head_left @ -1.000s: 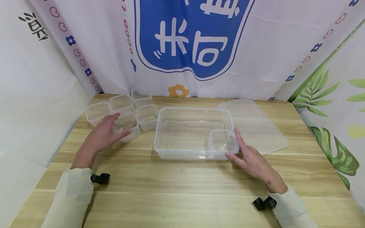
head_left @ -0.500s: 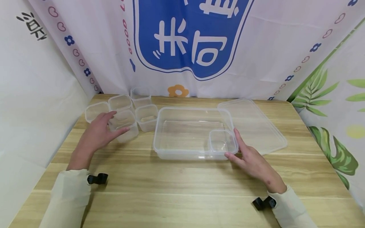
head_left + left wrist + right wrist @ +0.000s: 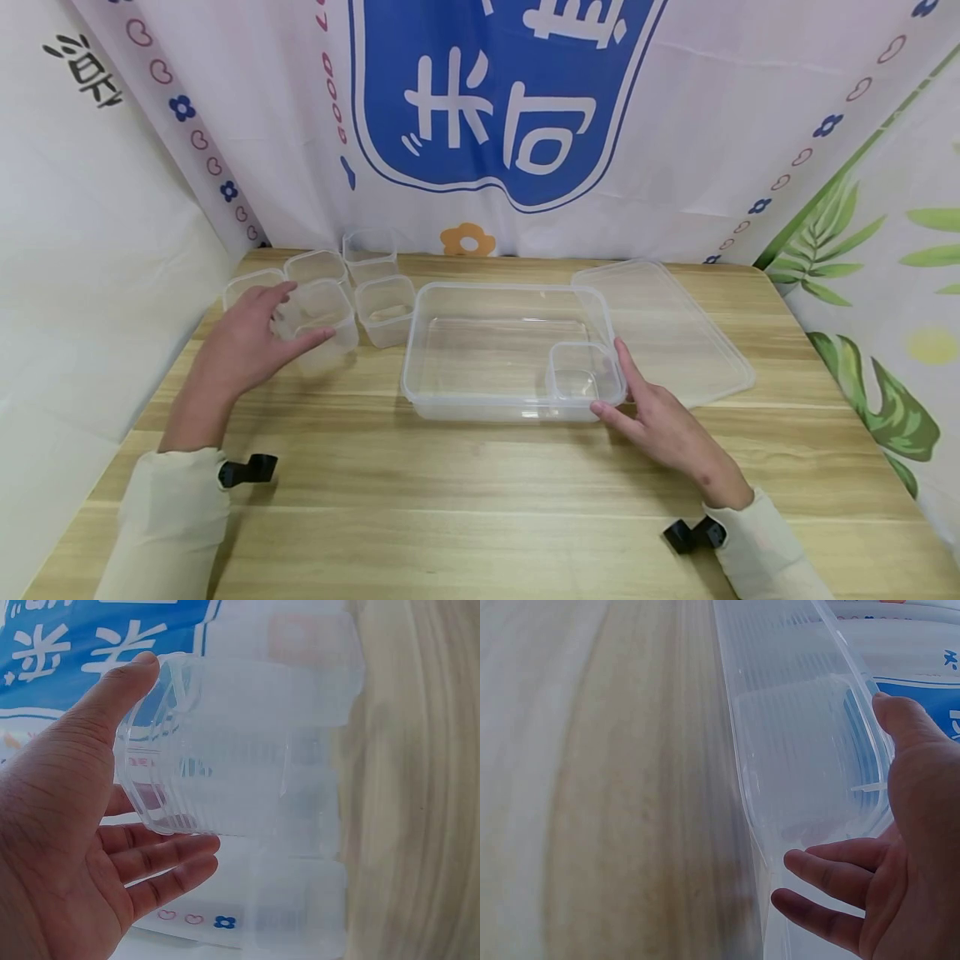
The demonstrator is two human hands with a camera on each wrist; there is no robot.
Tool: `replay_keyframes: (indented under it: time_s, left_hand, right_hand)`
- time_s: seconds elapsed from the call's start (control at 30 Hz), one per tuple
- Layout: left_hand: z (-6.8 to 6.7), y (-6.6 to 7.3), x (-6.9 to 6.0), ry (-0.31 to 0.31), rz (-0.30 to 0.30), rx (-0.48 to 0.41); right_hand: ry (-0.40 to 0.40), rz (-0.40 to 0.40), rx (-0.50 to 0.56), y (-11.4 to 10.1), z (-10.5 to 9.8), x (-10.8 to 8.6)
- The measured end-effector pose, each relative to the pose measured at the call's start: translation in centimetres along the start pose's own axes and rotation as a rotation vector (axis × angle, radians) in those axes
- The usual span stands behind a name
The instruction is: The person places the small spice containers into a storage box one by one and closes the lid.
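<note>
My left hand (image 3: 243, 342) holds a small clear plastic container (image 3: 326, 325) between thumb and fingers, at the front of a group of similar containers. In the left wrist view, the thumb lies at the rim of this small container (image 3: 225, 750) and the fingers reach along its other side. A large clear plastic box (image 3: 487, 407) stands open at mid-table. One small container (image 3: 585, 367) sits inside its front right corner. My right hand (image 3: 667, 425) rests against that corner, thumb at the front rim, fingers along the right wall. In the right wrist view those fingers look loosely extended.
Several small clear containers stand at the back left, among them one container (image 3: 386, 312) beside the box and another container (image 3: 371, 254) behind it. A flat clear lid (image 3: 675, 342) lies to the right, partly behind the box. A printed cloth (image 3: 300, 125) hangs behind the wooden table (image 3: 450, 517).
My left hand has drawn back slightly left and tilted the small container it holds, shifting it a little up and left. My right hand and the large box stay in place.
</note>
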State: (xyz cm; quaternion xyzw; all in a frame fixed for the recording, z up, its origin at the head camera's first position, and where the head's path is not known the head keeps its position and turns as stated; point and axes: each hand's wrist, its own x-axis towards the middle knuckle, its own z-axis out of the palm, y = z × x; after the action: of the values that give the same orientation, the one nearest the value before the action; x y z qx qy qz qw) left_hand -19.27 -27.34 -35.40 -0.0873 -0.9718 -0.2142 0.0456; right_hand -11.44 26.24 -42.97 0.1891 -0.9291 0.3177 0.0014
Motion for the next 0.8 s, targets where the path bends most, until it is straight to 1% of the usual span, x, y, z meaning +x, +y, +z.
replay_keyframes:
  time_s: [0.07, 0.17, 0.33, 0.4, 0.5, 0.6, 0.8]
  left_hand:
    - [-0.1, 0.2, -0.1, 0.004, 0.002, 0.002]
    - [-0.3, 0.7, -0.2, 0.029, 0.012, 0.003]
    - [-0.6, 2.0, -0.4, 0.083, 0.023, 0.006]
    - [-0.6, 2.6, -0.4, 0.095, 0.022, 0.001]
    - [-0.7, 3.4, -0.2, 0.102, 0.024, -0.022]
    - [-0.7, 4.0, -0.1, 0.096, 0.032, -0.047]
    - [-0.7, 4.8, 0.1, 0.099, 0.077, -0.065]
  right_hand:
    - [0.001, -0.002, 0.003, 0.0, 0.0, 0.0]
    - [0.001, -0.002, 0.002, 0.0, 0.0, 0.0]
    - [0.004, -0.006, -0.003, 0.1, 0.0, -0.1]
    - [0.007, -0.005, -0.005, 0.1, 0.0, 0.0]
    - [0.008, -0.001, -0.008, 0.2, 0.0, 0.0]
    - [0.009, -0.001, -0.009, 0.2, 0.1, -0.1]
    - [0.005, -0.008, -0.005, 0.1, 0.1, 0.0]
